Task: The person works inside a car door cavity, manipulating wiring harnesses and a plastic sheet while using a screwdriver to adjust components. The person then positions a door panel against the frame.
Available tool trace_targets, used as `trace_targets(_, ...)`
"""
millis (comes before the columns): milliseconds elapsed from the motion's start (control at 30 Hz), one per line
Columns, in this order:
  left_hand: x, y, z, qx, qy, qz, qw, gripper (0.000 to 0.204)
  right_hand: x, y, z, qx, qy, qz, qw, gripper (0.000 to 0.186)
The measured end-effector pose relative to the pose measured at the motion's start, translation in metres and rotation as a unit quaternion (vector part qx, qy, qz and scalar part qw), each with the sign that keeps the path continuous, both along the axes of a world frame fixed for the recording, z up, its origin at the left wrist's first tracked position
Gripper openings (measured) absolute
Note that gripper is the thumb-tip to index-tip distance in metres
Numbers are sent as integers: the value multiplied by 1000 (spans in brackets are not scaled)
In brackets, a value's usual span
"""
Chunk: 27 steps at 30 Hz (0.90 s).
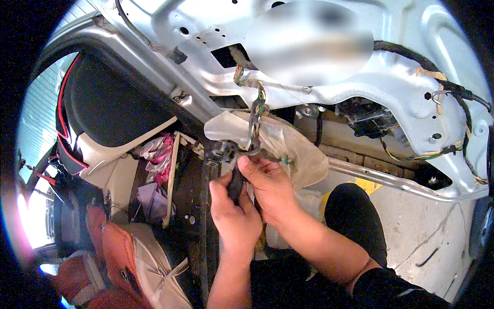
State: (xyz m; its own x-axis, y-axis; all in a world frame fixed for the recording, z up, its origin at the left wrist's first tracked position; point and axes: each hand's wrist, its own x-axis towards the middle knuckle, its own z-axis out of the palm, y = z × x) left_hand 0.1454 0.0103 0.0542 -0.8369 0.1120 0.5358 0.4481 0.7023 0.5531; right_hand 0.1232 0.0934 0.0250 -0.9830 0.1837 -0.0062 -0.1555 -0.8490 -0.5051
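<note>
My left hand (232,219) and my right hand (271,189) meet at the middle, near the edge of an opened car door. Between their closed fingers is a dark length of wrapped cable (236,181), partly hidden by the fingers. Just above the fingertips sits a black plastic connector piece (221,151). From the door, a taped wire harness (256,116) with green, yellow and orange wires hangs down to the right of that connector. Behind my right hand, a beige translucent plastic sheet (303,159) hangs from the door.
The bare silver door frame (303,93) spans the top and right, with open cut-outs and a black motor-like unit (365,117). At left are a black padded panel (116,95), crumpled pink wrapping (163,159) and a brown seat (121,247). My knee (354,216) is at right.
</note>
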Motion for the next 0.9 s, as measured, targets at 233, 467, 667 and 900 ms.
trace_targets(233, -1, -23, 36, 641, -550, -202, 497, 25, 3, 10, 3, 11, 18, -4, 1000, 20)
trace_targets(467, -2, 2, 7, 126, -96, 11, 987, 27, 0, 1, 1, 31, -11, -43, 999, 21)
trace_targets(667, -2, -21, 31, 558, -487, -155, 654, 25, 7, 12, 3, -64, 16, 16, 998, 18)
trace_targets(900, -6, -5, 3, 250, -238, -22, 938, 26, -2, -1, 2, 8, -18, -34, 999, 17)
